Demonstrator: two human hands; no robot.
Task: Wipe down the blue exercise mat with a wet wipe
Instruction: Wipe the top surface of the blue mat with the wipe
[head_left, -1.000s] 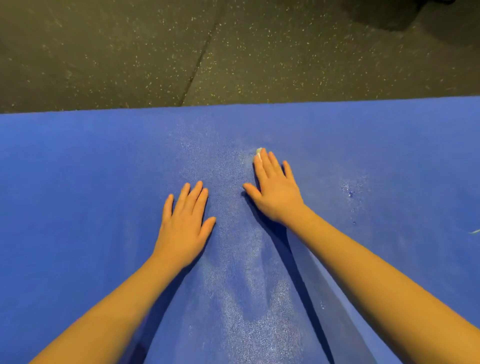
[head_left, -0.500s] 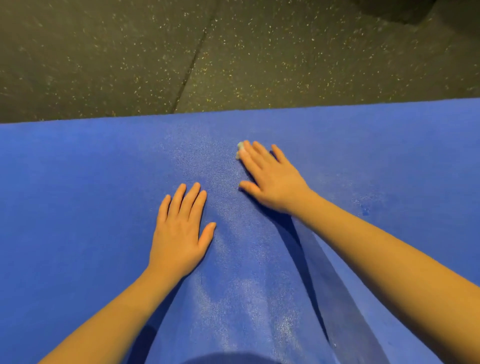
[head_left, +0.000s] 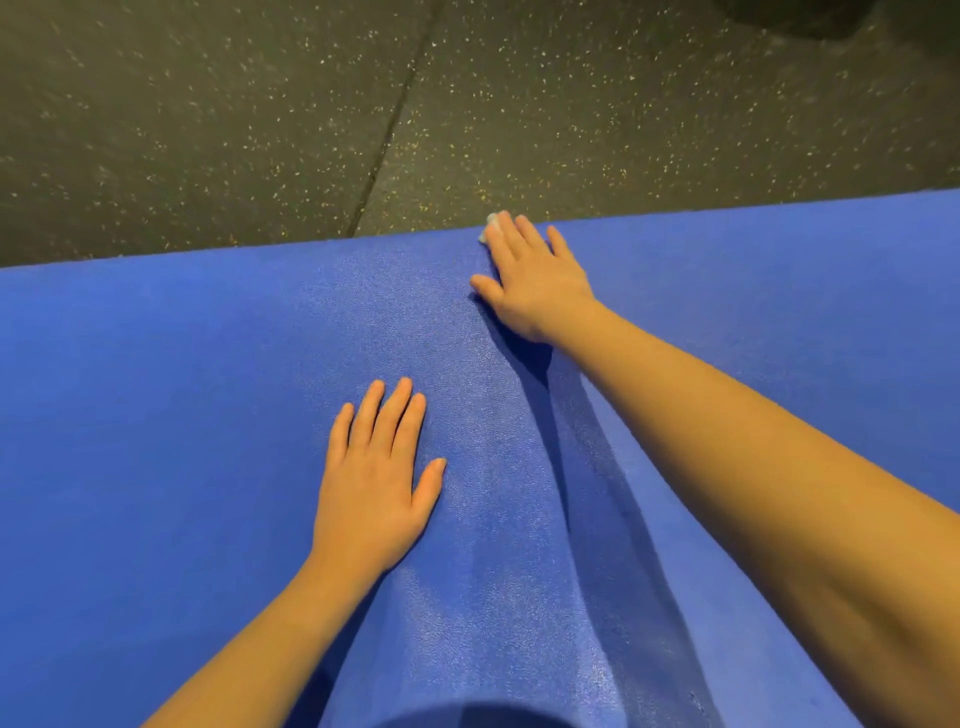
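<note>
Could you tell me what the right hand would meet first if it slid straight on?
The right hand, pressing the wet wipe, is at the mat's far edge; beyond, likely only speckled floor.

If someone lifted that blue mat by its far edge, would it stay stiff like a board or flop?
Probably flop: the blue mat looks like thin pebbled foam lying flat on the floor. Likely light for its size. The shiny streak beside the left hand suggests dampness, so it may feel slick there.
</note>
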